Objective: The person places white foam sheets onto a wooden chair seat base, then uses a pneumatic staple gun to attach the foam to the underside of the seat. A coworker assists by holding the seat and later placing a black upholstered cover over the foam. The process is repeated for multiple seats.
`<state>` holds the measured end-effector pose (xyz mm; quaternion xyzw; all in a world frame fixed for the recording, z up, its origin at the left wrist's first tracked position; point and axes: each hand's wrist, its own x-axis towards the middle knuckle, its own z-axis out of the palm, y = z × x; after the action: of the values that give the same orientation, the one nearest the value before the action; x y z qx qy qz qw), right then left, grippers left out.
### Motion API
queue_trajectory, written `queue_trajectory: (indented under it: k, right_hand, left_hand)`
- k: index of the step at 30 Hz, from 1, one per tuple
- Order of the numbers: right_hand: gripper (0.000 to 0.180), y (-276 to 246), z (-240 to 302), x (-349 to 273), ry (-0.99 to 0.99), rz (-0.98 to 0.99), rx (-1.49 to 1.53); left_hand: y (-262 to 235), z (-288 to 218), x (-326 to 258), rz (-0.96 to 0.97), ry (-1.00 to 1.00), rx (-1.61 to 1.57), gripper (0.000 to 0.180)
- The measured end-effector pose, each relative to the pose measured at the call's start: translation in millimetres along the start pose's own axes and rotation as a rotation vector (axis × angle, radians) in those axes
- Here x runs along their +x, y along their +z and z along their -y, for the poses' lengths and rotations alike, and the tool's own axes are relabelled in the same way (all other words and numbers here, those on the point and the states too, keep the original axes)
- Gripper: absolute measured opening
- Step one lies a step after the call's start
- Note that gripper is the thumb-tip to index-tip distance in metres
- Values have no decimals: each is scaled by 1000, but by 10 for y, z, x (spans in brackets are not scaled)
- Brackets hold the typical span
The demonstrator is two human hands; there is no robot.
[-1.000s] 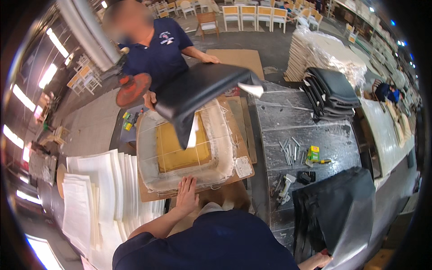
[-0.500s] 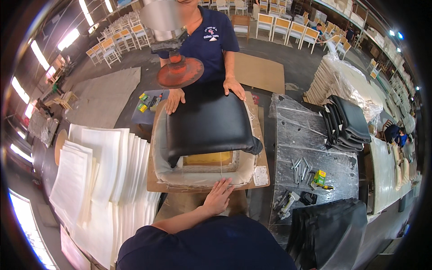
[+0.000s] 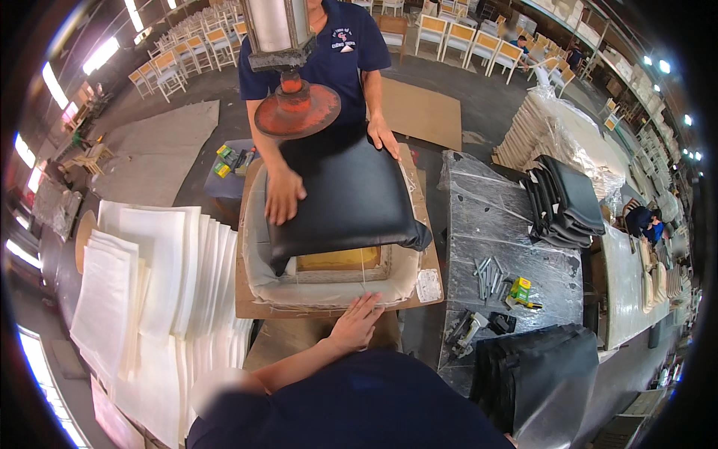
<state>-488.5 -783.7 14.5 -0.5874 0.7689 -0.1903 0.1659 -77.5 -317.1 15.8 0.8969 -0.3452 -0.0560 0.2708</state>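
The person's flat, released hand (image 3: pixel 357 323) rests on the near edge of the foam-lined mould (image 3: pixel 329 288), where the descending press disc (image 3: pixel 297 111) might pinch it.

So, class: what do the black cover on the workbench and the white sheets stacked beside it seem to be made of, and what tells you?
Black cover: probably faux leather or vinyl; smooth with a dull sheen, and it drapes limply at its corners. White sheets: likely foam or fibre padding; matte, soft-edged, fanned in a pile.

The person wears a dark navy short-sleeved shirt (image 3: pixel 359 408). One bare forearm (image 3: pixel 299 367) shows, ending in a bare, ungloved hand (image 3: pixel 357 323) without rings or watch.
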Motion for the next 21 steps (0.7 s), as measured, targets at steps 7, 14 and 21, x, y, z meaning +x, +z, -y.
queue_trajectory:
  k: [7,14,21]
  right_hand:
    - [26,-65,-62,12,-92,64,-209]
    - [27,149,214,109,-235,144,-326]
    - [27,-225,-301,46,-194,107,-389]
  left_hand:
    - [7,67,-63,-11,-22,10,59]
    - [-144,204,-199,-75,-73,24,55]
    - [-183,38,112,-99,-35,-25,50]
